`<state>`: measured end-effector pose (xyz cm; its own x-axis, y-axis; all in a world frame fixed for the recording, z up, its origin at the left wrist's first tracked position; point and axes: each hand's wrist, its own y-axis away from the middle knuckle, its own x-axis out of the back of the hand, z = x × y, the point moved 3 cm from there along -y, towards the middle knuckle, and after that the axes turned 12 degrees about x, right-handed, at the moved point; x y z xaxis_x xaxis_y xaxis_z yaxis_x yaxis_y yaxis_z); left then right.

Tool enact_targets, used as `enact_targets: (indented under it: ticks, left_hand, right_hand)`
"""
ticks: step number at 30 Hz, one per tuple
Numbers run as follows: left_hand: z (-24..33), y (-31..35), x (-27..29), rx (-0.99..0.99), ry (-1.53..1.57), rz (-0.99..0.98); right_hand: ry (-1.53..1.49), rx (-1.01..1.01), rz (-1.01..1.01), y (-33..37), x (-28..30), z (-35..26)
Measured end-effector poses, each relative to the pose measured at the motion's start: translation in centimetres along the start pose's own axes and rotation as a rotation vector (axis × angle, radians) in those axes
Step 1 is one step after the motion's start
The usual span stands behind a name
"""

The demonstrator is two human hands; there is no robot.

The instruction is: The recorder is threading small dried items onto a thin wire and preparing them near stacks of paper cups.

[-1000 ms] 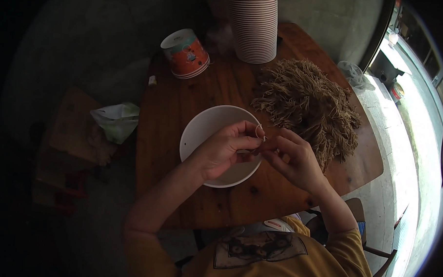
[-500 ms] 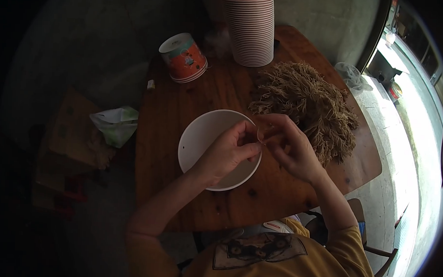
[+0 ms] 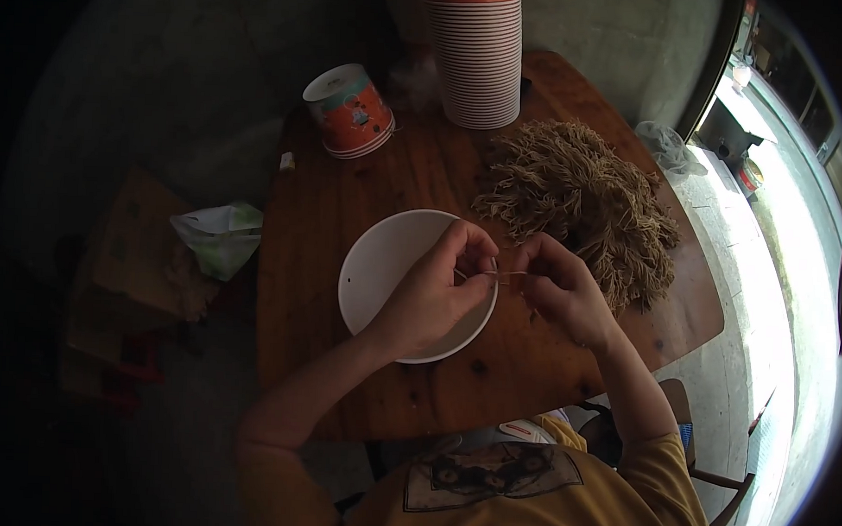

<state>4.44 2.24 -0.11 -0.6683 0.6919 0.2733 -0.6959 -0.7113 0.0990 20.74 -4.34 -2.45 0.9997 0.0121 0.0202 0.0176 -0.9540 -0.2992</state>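
Observation:
My left hand (image 3: 445, 281) is over the right half of a white bowl (image 3: 376, 261), its fingers closed in a pinch. My right hand (image 3: 564, 291) is beside it, past the bowl's right rim, with thumb and fingers also pinched. A thin light-brown strand (image 3: 507, 273) runs between the two sets of fingertips, held at both ends. Just beyond my right hand lies a big tangled heap of brown stringy strands (image 3: 585, 199). Much of the bowl's inside is covered by my left hand and forearm.
On the wooden table (image 3: 297, 351), a tall stack of paper tubs (image 3: 483, 66) and a short stack of upturned orange tubs (image 3: 357, 112) stand at the back. A small white object (image 3: 287, 162) lies at the left edge. Left of the table are a cardboard box (image 3: 138, 262) and a plastic bag (image 3: 220, 237).
My right hand's raised, spread fingers have come down and closed into a pinch. The strand now shows stretched sideways between both hands. The left hand has barely moved.

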Motion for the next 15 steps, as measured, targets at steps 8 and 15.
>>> enact_targets:
  ticks: [8,15]
  left_hand:
    - [0.8,0.4,-0.4,-0.081,-0.132,0.054]
    - [0.4,0.8,0.3,-0.15,-0.225,0.049]
  right_hand:
    - [0.219,0.083,0.064,0.2,-1.3,0.0]
    - [0.367,0.171,0.121,0.5,-1.5,-0.1]
